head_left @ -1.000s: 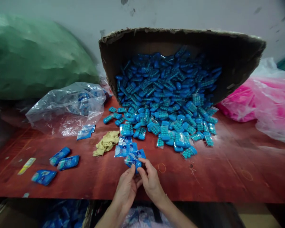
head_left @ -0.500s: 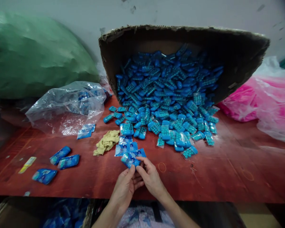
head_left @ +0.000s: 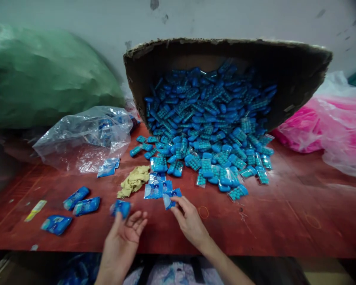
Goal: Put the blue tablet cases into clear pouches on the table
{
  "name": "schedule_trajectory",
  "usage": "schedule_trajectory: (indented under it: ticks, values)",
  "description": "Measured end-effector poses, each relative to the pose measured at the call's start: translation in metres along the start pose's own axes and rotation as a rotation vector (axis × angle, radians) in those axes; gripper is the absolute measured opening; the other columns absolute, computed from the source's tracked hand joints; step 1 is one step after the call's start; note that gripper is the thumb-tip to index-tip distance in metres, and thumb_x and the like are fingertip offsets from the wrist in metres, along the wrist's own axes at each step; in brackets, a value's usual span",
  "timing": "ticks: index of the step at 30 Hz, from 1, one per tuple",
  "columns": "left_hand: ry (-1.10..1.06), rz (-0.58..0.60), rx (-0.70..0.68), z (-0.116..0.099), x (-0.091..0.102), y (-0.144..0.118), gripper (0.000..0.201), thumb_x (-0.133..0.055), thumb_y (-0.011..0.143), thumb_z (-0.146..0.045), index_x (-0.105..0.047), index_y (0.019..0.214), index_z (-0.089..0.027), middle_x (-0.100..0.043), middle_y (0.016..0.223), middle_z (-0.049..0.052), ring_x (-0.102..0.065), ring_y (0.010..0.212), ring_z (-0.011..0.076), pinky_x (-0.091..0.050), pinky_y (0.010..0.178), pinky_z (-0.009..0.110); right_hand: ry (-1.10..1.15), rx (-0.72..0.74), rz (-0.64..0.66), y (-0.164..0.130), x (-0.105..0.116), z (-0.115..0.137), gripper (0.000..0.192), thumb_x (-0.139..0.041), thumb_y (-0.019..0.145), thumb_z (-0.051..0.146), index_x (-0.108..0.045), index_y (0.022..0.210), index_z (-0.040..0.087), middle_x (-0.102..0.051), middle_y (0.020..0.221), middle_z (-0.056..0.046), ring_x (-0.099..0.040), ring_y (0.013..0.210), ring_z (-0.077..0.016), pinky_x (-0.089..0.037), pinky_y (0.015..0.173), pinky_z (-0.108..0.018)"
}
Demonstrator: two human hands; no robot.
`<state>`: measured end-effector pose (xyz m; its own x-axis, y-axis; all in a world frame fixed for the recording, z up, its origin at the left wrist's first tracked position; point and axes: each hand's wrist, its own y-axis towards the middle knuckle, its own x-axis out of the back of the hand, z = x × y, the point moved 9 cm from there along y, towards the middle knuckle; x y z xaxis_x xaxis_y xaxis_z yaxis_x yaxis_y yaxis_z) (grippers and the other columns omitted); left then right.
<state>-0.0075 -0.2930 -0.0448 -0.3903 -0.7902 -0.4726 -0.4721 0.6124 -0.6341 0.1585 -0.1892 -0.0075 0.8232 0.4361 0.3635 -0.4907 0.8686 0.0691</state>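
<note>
My left hand (head_left: 123,237) is over the red table's front edge with its fingers spread. A blurred filled blue packet (head_left: 120,208) is just beyond its thumb tip, and I cannot tell whether they touch. My right hand (head_left: 190,221) pinches the corner of a flat blue sachet (head_left: 168,200) at the near end of a small heap of such sachets (head_left: 157,188). Behind them a tipped cardboard box (head_left: 296,71) spills a big pile of blue pill cases (head_left: 207,126) onto the table.
Three filled blue packets (head_left: 77,204) lie at the left front, near a yellow strip (head_left: 35,209). A crumpled yellow cloth (head_left: 133,180) lies beside the sachets. A clear plastic bag (head_left: 86,136), a green sack (head_left: 47,75) and pink bags (head_left: 329,126) flank the box.
My hands were together on one blue packet. My left hand has swung left and opened, with the packet at its thumb tip. My right hand stays by the sachets.
</note>
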Motion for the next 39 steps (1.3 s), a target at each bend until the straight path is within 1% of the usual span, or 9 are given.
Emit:
schedule_trajectory:
  ticks: [4,8,11,17,22,26,32,36,39]
  values:
    - [-0.053,-0.124,-0.049,-0.021,0.026,0.003,0.026,-0.039,0.083,-0.026,-0.061,0.086,-0.011,-0.068,0.071,0.009,-0.064,0.077,0.0201,-0.052,0.067,0.033,-0.478,0.031,-0.007,0.018,0.013,-0.003,0.03,-0.05,0.08,0.019,-0.051,0.11,0.023,-0.054,0.095,-0.007,-0.05,0.089,-0.0221,-0.04,0.074,-0.031]
    - [0.159,-0.001,0.141,0.025,0.002,0.0,0.014,-0.052,0.076,-0.017,-0.058,0.088,-0.013,-0.064,0.058,0.004,-0.064,0.063,0.0182,-0.051,0.061,0.03,-0.774,-0.026,0.094,0.036,0.006,-0.013,0.025,-0.059,0.075,0.02,-0.054,0.099,0.025,-0.054,0.092,-0.005,-0.05,0.086,-0.0235,-0.038,0.069,-0.032]
    - [0.259,0.082,0.15,0.051,-0.023,-0.002,0.021,-0.058,0.072,-0.02,-0.056,0.092,-0.013,-0.065,0.059,0.003,-0.064,0.06,0.0179,-0.049,0.058,0.028,-0.791,-0.036,0.117,0.044,-0.001,-0.016,0.011,-0.058,0.075,0.019,-0.055,0.086,0.021,-0.055,0.088,-0.006,-0.051,0.083,-0.0225,-0.037,0.066,-0.03]
    - [0.351,0.072,-0.024,0.051,-0.045,0.007,0.038,-0.071,0.059,-0.02,-0.053,0.092,-0.015,-0.062,0.065,0.001,-0.057,0.048,0.0103,-0.042,0.044,0.02,-0.624,-0.027,0.084,0.038,0.004,-0.008,0.003,-0.052,0.08,0.02,-0.053,0.077,0.02,-0.056,0.082,-0.002,-0.053,0.078,-0.0165,-0.037,0.066,-0.025]
    - [0.407,0.179,-0.016,0.06,-0.062,0.014,0.033,-0.07,0.058,-0.03,-0.057,0.082,-0.012,-0.058,0.058,-0.001,-0.049,0.044,0.0077,-0.037,0.038,0.019,0.151,-0.119,0.176,0.024,-0.004,-0.009,0.003,-0.052,0.077,0.022,-0.051,0.076,0.019,-0.053,0.068,0.004,-0.05,0.063,-0.0108,-0.037,0.057,-0.02]
    - [0.4,0.206,-0.021,0.061,-0.068,0.017,0.028,-0.07,0.056,-0.034,-0.057,0.068,-0.012,-0.055,0.05,-0.003,-0.044,0.041,0.0074,-0.034,0.036,0.019,0.558,-0.304,0.182,0.02,-0.015,-0.024,0.028,-0.062,0.064,0.023,-0.052,0.089,0.018,-0.053,0.066,0.005,-0.05,0.057,-0.0095,-0.038,0.054,-0.02]
    - [0.569,0.142,-0.175,0.047,-0.062,0.024,0.026,-0.069,0.057,-0.034,-0.061,0.068,-0.012,-0.057,0.05,-0.003,-0.046,0.044,0.008,-0.036,0.043,0.02,0.548,-0.426,0.096,0.015,-0.018,-0.038,0.018,-0.058,0.067,0.031,-0.051,0.06,0.016,-0.047,0.052,0.006,-0.04,0.048,-0.0073,-0.032,0.048,-0.02]
    - [0.514,0.136,-0.205,0.046,-0.064,0.026,0.026,-0.07,0.057,-0.034,-0.06,0.068,-0.013,-0.057,0.052,-0.004,-0.048,0.047,0.0079,-0.039,0.048,0.02,0.393,-0.34,0.023,0.014,-0.015,-0.031,0.019,-0.052,0.074,0.029,-0.048,0.06,0.017,-0.044,0.053,0.006,-0.038,0.05,-0.0077,-0.028,0.047,-0.019]
    - [0.408,0.15,-0.103,0.055,-0.07,0.025,0.027,-0.071,0.055,-0.035,-0.057,0.064,-0.013,-0.054,0.049,-0.004,-0.045,0.042,0.0074,-0.036,0.04,0.02,0.243,-0.253,0.011,0.013,-0.014,-0.02,0.023,-0.045,0.081,0.031,-0.046,0.062,0.017,-0.047,0.055,0.005,-0.042,0.053,-0.0087,-0.03,0.048,-0.019]
